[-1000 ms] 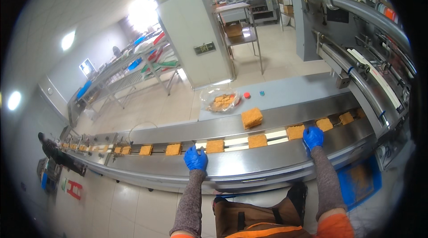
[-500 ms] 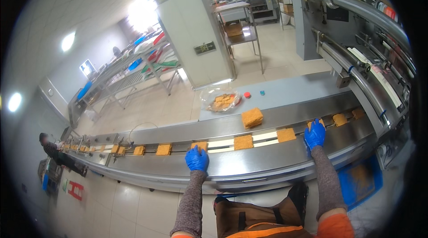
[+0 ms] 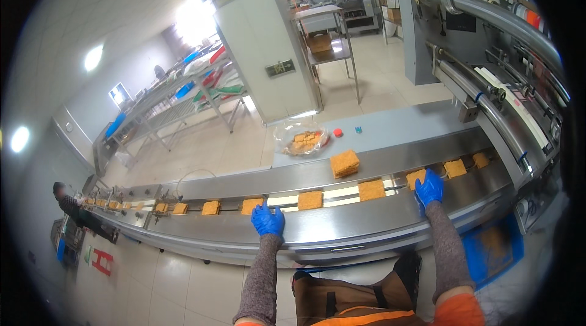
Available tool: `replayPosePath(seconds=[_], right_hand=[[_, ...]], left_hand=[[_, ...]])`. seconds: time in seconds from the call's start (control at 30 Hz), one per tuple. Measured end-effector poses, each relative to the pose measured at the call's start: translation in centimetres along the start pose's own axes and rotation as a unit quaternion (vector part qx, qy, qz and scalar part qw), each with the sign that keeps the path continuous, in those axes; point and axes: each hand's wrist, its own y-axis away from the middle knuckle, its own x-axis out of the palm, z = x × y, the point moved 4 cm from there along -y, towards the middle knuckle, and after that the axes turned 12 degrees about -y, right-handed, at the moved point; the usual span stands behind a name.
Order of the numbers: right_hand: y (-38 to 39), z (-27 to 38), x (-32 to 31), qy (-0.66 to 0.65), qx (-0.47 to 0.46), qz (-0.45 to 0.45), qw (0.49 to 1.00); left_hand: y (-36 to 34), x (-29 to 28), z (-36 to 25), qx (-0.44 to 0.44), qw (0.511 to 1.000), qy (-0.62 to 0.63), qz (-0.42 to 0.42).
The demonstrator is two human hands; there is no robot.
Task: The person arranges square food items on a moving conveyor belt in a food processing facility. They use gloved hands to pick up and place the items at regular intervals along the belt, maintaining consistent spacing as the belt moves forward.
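Square golden-brown crisp slabs, some stacked, lie in a row along a metal conveyor (image 3: pixel 342 225) before me. My left hand (image 3: pixel 267 220), in a blue glove, rests at the near edge of the track with fingers apart, just right of one crisp slab (image 3: pixel 251 205). On the right, my gloved right hand (image 3: pixel 430 188) is open against the right side of another crisp slab (image 3: pixel 415 178). Between my hands lie two more pieces, a left slab (image 3: pixel 310 200) and a right slab (image 3: pixel 371 190). A taller stack (image 3: pixel 345 163) sits on the far metal ledge.
Behind the conveyor, a clear plastic bag (image 3: pixel 302 138) of broken pieces lies beside a red cap (image 3: pixel 337 133). Machinery with rollers (image 3: pixel 482 100) stands at right, above a blue bin (image 3: pixel 510 253) on the floor. A co-worker (image 3: pixel 76 210) stands far left.
The row of slabs has shifted left along the conveyor. The slab formerly under my left hand now lies left of it; the one at my right hand shows more fully. Both hands have barely moved.
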Motion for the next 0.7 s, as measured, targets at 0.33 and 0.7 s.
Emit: replayPosePath(seconds=[0.33, 0.7], right_hand=[[-0.2, 0.9, -0.2, 0.051, -0.061, -0.006, 0.997], [-0.2, -0.7, 1.0, 0.035, 0.013, 0.049, 0.998]], left_hand=[[0.3, 0.5, 0.1, 0.009, 0.995, 0.096, 0.03], [-0.2, -0.1, -0.1, -0.016, 0.992, 0.087, 0.091]])
